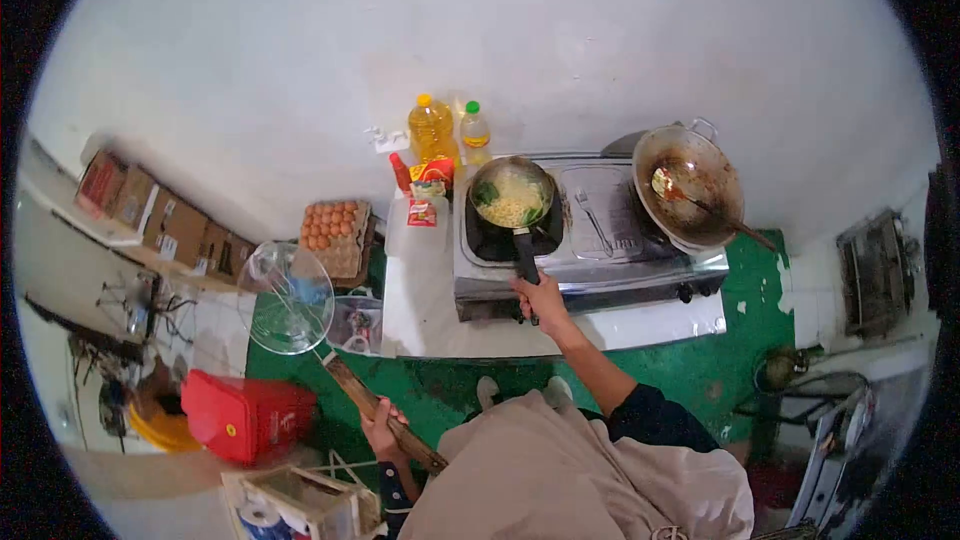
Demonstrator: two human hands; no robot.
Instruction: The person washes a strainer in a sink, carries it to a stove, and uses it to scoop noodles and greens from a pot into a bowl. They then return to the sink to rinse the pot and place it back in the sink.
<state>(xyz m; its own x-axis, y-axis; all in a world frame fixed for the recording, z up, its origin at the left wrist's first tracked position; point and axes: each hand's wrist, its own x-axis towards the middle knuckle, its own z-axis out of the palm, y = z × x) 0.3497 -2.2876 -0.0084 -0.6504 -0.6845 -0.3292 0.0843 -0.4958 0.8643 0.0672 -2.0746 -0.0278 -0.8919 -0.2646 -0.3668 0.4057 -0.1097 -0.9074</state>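
My left hand (382,430) is wrapped round the wooden handle of a wire strainer (287,298). Its round mesh basket is held up at the left, beside the counter. My right hand (541,300) grips the black handle of a small pan (524,240), which sits on the left burner of the stove (590,285). Inside the pan are pale yellow, noodle-like food (512,202) and green leaves. On the right burner rests a large, stained wok (650,165) with a long-handled spatula (700,203) lying in it. A fork (593,220) lies on the stove top between the burners.
Oil bottles (431,130), a red sauce bottle (400,172) and seasoning packets (421,212) stand left of the stove. Egg trays (335,235) are further left. A red bin (240,420) and a wooden rack (300,500) stand at lower left. Cardboard boxes (170,225) line the left wall.
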